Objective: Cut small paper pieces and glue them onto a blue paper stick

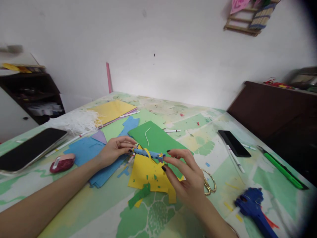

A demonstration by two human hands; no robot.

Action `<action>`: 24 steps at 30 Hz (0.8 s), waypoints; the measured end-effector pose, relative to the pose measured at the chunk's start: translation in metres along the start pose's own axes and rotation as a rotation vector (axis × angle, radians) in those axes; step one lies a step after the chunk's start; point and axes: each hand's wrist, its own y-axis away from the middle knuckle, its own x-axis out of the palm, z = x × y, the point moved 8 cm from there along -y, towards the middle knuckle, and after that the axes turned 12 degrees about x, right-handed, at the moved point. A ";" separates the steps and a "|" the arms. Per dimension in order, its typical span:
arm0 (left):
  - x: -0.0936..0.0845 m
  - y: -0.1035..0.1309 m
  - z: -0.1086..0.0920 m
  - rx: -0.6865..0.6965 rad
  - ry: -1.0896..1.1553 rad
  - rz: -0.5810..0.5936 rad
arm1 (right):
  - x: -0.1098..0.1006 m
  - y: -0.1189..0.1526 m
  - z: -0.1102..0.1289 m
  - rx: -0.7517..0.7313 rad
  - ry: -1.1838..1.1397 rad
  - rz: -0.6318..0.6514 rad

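Note:
A thin blue rolled-paper tube (154,154) with dark spots, a curled yellow paper strip (146,151) and a small purple-and-yellow decoration near its right end lies level between my hands. My left hand (116,151) pinches the tube's left end between thumb and fingers. At the right end, the thumb and index finger of my right hand (187,168) close on the tube beside the decoration. Below it are a yellow paper sheet (146,170) with small green scraps and a green sheet (158,135) bearing a short white string (146,136). Gold-handled scissors (210,185) lie partly hidden beyond my right hand.
Blue paper pieces (86,150), a dark red-and-pink object (62,163) and a phone (32,148) lie left. White shredded strands (76,121) are behind. At right are another phone (234,142), a green cutter (282,168) and a blue glue gun (255,206).

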 end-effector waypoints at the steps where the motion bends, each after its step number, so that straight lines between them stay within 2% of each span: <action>1: 0.000 0.000 0.000 0.001 0.007 -0.005 | -0.001 -0.001 0.000 0.010 -0.015 -0.002; 14: -0.005 0.001 -0.004 -0.029 0.012 -0.087 | -0.010 -0.003 -0.008 0.114 -0.112 -0.013; 20: -0.007 0.001 -0.003 -0.018 0.020 -0.094 | -0.017 -0.003 -0.021 0.194 -0.128 -0.093; 24: -0.007 0.002 -0.004 -0.018 0.053 -0.107 | -0.016 -0.001 -0.030 0.232 -0.236 -0.068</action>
